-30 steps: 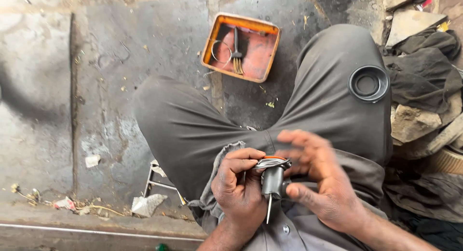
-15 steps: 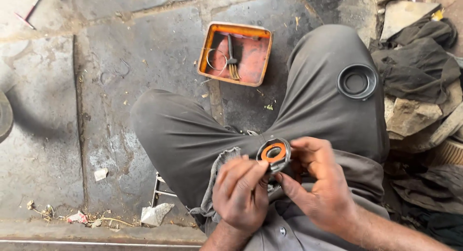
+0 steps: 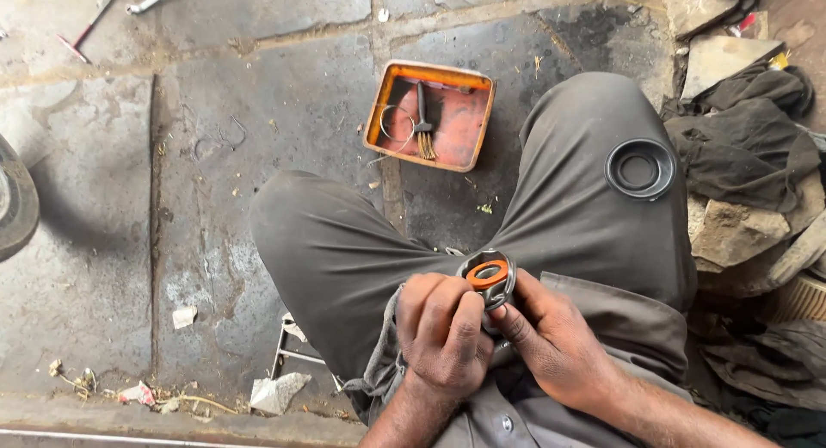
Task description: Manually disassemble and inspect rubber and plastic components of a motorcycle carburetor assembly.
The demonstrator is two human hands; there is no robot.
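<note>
Metal part (image 3: 487, 278) with one orange ring: both hands, left (image 3: 443, 334), right (image 3: 555, 340), gripping it.

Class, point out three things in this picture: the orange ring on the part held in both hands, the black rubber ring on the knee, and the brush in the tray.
orange ring (image 3: 487, 274), head view, on its upper band.
black rubber ring (image 3: 640, 145), head view, on its upper rim.
brush (image 3: 424, 141), head view, on its bristles.

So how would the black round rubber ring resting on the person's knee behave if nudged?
The black round rubber ring looks thin and flexible, so probably light and floppy. It rests flat on sloping grey trouser cloth, so a push could slide it off; flat-lying, rolling seems unlikely.
</note>
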